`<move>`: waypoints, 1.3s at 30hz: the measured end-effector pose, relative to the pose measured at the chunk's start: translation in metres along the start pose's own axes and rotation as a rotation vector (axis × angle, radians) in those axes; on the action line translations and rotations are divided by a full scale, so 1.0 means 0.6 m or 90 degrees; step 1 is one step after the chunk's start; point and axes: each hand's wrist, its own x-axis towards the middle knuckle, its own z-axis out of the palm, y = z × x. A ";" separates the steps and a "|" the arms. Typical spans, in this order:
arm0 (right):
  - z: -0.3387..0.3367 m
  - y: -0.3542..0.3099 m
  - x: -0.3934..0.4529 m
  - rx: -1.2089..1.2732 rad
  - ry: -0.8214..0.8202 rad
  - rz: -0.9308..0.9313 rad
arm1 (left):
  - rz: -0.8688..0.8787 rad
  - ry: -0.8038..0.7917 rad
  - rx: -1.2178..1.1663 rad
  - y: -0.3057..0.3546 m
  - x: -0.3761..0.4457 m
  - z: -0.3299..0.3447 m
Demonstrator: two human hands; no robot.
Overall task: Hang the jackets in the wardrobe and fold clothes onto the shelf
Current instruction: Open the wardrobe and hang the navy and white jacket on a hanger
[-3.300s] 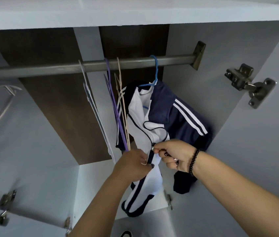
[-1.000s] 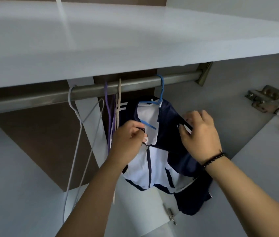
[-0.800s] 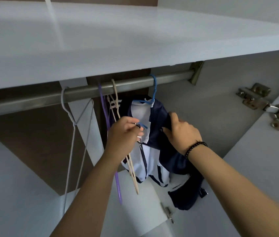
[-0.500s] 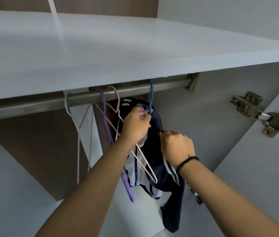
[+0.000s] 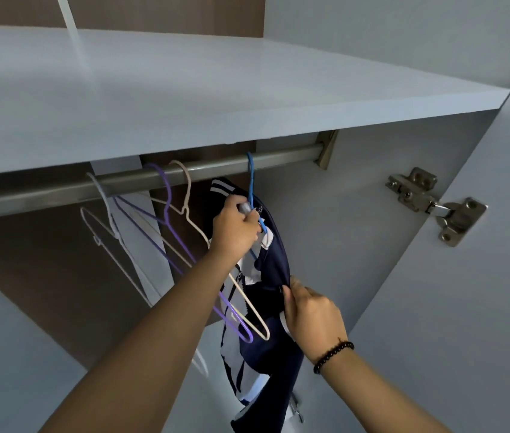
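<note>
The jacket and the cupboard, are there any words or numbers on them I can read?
There are none to read.
The jacket on the blue hanger shows only white stripes and panels, no letters or logo.
The shelf, the rail and the metal hinge carry no readable marking.
The empty hangers and the bead bracelet are plain too.

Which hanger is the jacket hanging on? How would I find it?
Look along the metal rail under the white shelf. Four hangers hook over it, and the rightmost is the blue hanger, carrying the navy-and-white jacket. The white, purple and cream ones are bare.
</note>
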 end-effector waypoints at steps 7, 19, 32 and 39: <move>-0.010 0.028 0.029 -0.014 0.017 0.014 | 0.012 0.002 0.062 -0.011 -0.033 -0.005; -0.073 0.112 0.043 0.001 0.002 0.080 | -0.015 -0.074 0.037 0.000 -0.152 0.017; -0.131 0.116 -0.098 0.058 -0.093 0.031 | -0.033 -0.085 0.113 0.036 -0.321 0.043; -0.150 0.114 -0.182 0.044 -0.203 -0.025 | -0.032 -0.166 0.295 0.030 -0.437 0.017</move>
